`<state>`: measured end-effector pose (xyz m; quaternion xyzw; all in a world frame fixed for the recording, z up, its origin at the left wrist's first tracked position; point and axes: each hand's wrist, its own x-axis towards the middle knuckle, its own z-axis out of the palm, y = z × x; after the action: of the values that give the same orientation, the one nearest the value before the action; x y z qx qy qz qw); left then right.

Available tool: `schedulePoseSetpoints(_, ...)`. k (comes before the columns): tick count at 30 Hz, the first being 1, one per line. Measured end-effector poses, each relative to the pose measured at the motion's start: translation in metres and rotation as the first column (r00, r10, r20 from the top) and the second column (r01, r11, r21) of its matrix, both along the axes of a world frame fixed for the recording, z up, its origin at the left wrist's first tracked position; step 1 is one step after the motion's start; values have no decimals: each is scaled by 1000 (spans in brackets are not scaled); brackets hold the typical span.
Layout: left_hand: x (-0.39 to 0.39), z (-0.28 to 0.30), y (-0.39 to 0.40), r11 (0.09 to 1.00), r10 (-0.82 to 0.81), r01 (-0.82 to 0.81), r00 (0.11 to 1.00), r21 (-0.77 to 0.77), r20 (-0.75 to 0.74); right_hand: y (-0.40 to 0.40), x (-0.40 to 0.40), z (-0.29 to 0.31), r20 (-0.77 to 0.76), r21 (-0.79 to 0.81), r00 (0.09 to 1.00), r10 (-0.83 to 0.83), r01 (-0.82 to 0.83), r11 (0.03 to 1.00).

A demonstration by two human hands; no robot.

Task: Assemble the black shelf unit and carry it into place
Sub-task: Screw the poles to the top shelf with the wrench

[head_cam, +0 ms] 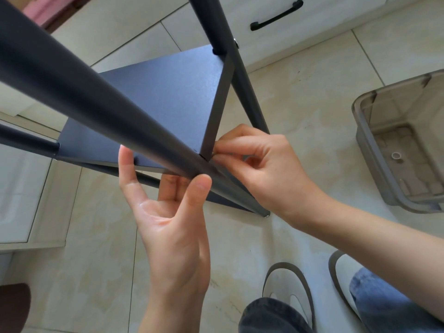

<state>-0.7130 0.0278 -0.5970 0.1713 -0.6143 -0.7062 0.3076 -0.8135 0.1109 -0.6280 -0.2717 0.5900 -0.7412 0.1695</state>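
Observation:
The black shelf unit stands on the tiled floor, seen from above. Its dark shelf board [163, 102] sits between black metal posts; the near post [72, 92] runs from upper left down to the board's near corner. My left hand [168, 212] is below that post, thumb and fingers curled round it just under the corner. My right hand [259, 164] is at the corner, fingertips pinching something small where post and board edge meet; the small part itself is hidden. A far post [240, 73] passes the board's right far corner.
A grey plastic bin [403, 145] stands on the floor at the right. White cabinets with a black handle [276, 16] line the back, and a low white cabinet [21, 188] is at left. My feet in slippers [290, 292] are at the bottom.

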Motion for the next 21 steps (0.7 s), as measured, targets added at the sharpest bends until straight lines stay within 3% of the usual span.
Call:
schedulePoseSetpoints(8,-2,3,-1,1000,0,0,1000,-23,-10,12,-11,-2,-30,100,999,-20,23,995)
schedulePoseSetpoints(21,0,-1,-2,999,34,-35,999,-27,-16,3,-4,-3,5,113,1000,-31,30,993)
